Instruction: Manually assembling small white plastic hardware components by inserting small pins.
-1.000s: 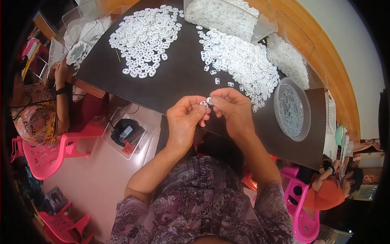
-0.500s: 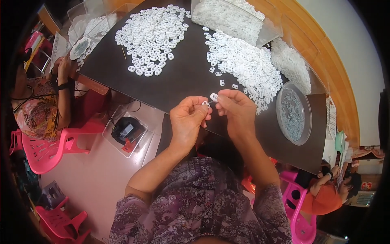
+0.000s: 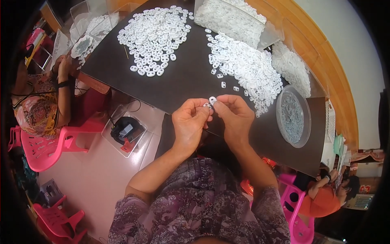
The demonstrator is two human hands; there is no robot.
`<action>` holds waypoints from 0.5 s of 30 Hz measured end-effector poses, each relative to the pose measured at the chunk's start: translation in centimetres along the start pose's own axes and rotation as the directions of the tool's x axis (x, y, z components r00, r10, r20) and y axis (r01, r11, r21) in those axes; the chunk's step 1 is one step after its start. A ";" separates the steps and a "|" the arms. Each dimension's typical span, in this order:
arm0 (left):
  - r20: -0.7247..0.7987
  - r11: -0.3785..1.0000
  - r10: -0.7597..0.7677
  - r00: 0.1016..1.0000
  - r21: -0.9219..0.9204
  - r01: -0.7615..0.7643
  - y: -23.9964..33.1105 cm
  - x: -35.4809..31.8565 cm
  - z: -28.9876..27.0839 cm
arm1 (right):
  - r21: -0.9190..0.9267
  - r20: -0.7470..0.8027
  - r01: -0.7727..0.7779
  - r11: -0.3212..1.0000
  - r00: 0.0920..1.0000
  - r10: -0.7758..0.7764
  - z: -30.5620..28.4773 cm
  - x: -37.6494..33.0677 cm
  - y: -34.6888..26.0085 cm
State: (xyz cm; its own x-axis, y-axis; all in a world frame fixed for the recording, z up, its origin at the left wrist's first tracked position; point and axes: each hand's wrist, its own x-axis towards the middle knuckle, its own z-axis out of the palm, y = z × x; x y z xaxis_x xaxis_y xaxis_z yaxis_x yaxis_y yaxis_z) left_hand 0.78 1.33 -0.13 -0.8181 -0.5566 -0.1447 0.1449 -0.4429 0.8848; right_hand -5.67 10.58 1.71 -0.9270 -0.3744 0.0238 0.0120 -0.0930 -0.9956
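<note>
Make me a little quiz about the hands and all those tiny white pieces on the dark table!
1. True or false: both hands meet at one small white piece over the near edge of the dark table.
2. Which lies nearest the right hand?
A. the round clear dish
B. the right pile of white pieces
C. the pink chair
3. Fill in: the left hand pinches the piece with its ____.

Key: 1 true; 2 B; 3 fingertips.
</note>
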 end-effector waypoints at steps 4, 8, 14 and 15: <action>0.012 1.000 0.027 1.000 0.016 -0.027 -0.1 0.0 0.0 | 0.024 0.065 0.036 0.999 0.997 -0.037 -0.1 -0.1 0.1; 0.087 0.998 0.064 0.994 0.010 -0.065 -0.1 0.4 -0.5 | 0.006 0.126 0.011 1.000 0.992 -0.011 -0.6 0.3 0.0; 0.192 0.997 0.038 0.981 0.057 -0.050 -0.1 0.9 -1.1 | 0.042 0.209 -0.022 0.999 0.978 0.013 -1.5 1.0 0.4; 0.215 0.998 0.041 0.976 0.034 -0.050 -0.2 1.0 -1.1 | 0.043 0.207 -0.021 0.999 0.978 0.012 -1.5 1.0 0.4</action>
State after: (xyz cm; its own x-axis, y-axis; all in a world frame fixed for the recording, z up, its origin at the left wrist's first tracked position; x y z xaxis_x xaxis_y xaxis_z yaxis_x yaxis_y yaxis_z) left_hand 0.56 0.11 -0.96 -0.9117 -0.4106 -0.0094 0.1666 -0.3907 0.9053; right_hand -7.13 11.58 1.22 -0.8289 -0.5585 0.0303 0.0476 -0.1243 -0.9911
